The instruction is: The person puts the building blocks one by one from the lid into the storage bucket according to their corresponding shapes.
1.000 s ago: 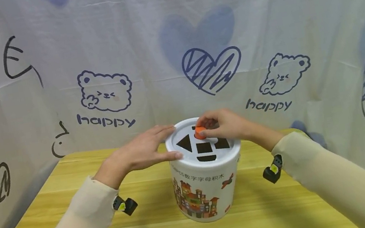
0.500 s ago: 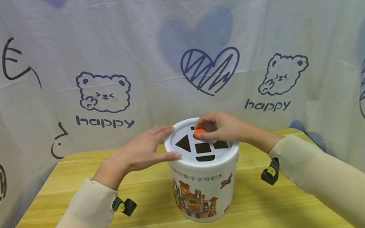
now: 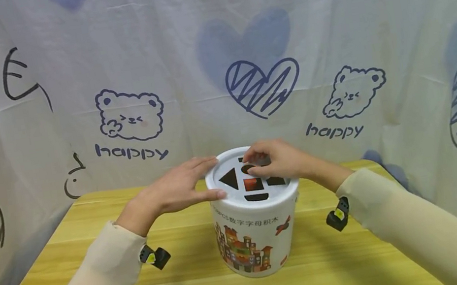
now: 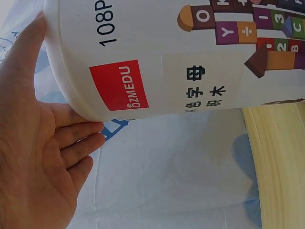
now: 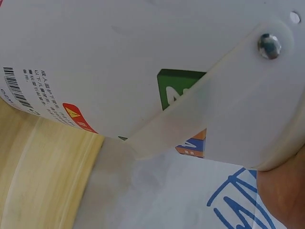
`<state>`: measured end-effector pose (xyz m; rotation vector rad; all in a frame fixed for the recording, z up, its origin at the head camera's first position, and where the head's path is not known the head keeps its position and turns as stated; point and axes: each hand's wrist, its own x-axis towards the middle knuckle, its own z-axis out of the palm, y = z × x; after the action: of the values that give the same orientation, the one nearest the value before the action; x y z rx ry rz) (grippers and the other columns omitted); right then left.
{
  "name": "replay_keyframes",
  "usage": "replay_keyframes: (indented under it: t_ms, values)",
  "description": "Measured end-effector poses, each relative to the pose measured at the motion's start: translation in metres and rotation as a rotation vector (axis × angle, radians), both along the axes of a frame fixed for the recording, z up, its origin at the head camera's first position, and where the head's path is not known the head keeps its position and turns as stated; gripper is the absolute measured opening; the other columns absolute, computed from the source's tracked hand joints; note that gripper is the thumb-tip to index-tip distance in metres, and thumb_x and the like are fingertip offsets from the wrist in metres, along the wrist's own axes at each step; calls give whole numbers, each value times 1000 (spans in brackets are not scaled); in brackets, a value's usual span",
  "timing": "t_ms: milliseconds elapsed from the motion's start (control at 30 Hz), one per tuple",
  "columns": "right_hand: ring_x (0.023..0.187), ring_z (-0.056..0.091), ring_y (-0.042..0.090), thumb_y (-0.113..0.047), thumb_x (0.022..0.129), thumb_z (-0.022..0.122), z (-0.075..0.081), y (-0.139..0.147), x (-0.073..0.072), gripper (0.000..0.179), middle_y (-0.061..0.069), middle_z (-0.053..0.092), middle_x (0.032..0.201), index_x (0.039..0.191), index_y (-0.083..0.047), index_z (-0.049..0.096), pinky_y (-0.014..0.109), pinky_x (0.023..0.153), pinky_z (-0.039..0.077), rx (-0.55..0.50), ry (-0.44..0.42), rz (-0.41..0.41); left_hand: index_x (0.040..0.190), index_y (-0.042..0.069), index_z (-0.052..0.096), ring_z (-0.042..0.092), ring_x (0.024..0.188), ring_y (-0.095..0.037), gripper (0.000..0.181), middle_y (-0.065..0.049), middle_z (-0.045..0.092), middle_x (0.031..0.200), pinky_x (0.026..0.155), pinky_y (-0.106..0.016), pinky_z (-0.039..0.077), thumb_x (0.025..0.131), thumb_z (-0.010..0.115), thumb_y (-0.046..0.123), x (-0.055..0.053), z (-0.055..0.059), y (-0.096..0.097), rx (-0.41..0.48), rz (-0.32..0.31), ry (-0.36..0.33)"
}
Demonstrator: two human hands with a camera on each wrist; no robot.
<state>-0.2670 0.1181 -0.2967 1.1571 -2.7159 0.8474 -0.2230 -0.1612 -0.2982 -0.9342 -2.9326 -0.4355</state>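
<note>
A white block bucket (image 3: 254, 238) with printed pictures stands upright on the table. Dark shape-cut holes mark its white lid (image 3: 224, 165). Through the square hole an orange-red block (image 3: 253, 185) shows inside. My left hand (image 3: 182, 188) rests on the lid's left rim, thumb in front and fingers spread behind; the left wrist view has those fingers against the bucket's edge. Over the round hole, my right hand (image 3: 281, 158) has its thumb and fingertips apart with nothing visible between them. Only a sliver of the right hand (image 5: 282, 194) appears in the right wrist view.
The wooden table (image 3: 178, 280) carries the bucket near its middle. Behind it hangs a white cloth (image 3: 190, 69) with hearts and bears. A plastic handle (image 5: 209, 95) is riveted to the bucket's side.
The orange block pinched in my right hand has been let go and dropped through the round hole; it now shows inside through the square one. Both hands have barely moved.
</note>
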Motion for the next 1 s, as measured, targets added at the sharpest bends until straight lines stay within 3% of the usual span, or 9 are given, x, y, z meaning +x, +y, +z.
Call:
replay_keyframes:
  t_ms: [267,500,667,833,1000]
  values:
    - [94,59,17,-25,87,74,0,-1,0,29,0,64,100,112,-11,69,36,87,52,-4,-1,-8,155,17,29,25,144,-31,99,-5,27,159,113,-59,23,82,47,80,0,0,-1,-6,2,-5]
    - [91,62,17,-21,88,73,2,4,-1,31,0,67,98,115,-6,68,34,86,54,-47,-38,35,155,18,28,24,144,-31,99,-4,26,159,113,-59,23,82,46,81,0,0,-1,-5,-1,-7]
    - [95,62,20,-19,89,72,9,13,0,31,4,68,102,116,-4,68,40,90,53,-97,-57,46,155,18,28,24,144,-31,99,-5,26,159,113,-60,23,81,47,81,0,0,-1,-4,-1,-8]
    - [97,61,20,-23,90,72,18,27,2,32,2,68,103,117,-6,68,43,91,52,-108,-25,3,155,17,28,23,145,-31,99,-5,26,159,113,-60,21,82,48,80,0,0,-1,-4,-5,-4]
    - [98,61,19,-24,91,71,20,42,2,33,3,68,106,118,-6,67,42,91,52,-90,20,12,155,18,28,22,145,-31,99,-5,26,160,114,-59,21,81,47,81,0,0,-2,-1,-2,-1]
